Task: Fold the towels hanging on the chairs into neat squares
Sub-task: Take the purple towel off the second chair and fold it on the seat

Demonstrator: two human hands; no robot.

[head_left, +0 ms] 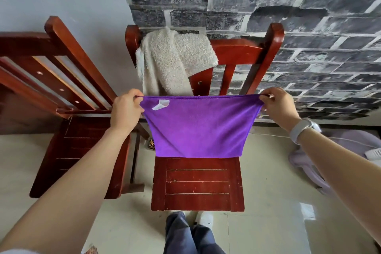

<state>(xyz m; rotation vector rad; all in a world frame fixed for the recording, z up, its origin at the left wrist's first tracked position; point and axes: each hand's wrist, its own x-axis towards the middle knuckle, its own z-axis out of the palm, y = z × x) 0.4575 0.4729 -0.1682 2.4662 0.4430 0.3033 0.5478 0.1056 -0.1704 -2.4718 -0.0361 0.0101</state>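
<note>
I hold the purple towel [198,128] stretched out in the air in front of me, above the seat of the middle chair [196,183]. My left hand [125,109] pinches the upper left corner: thumb and fingers are curled tight round the hem, with the back of the hand toward the camera. My right hand [278,107] pinches the upper right corner in the same way, fingertips closed on the edge. Between the two grips the top hem runs taut and nearly level. The cloth hangs flat below it, narrowing slightly toward the bottom edge, which ends just over the back part of the seat slats — whether it touches them I cannot tell. A white label [160,105] sits near the upper left corner, beside my left thumb.

A white towel [171,60] is draped over the left part of the top rail of the middle chair; one end hangs down the front of the backrest, behind the purple hem. A second wooden chair [68,109] stands to the left, close beside the first. A white watch [303,130] is on my right wrist. The wall [309,27] behind the chairs shows a grey brick pattern.
</note>
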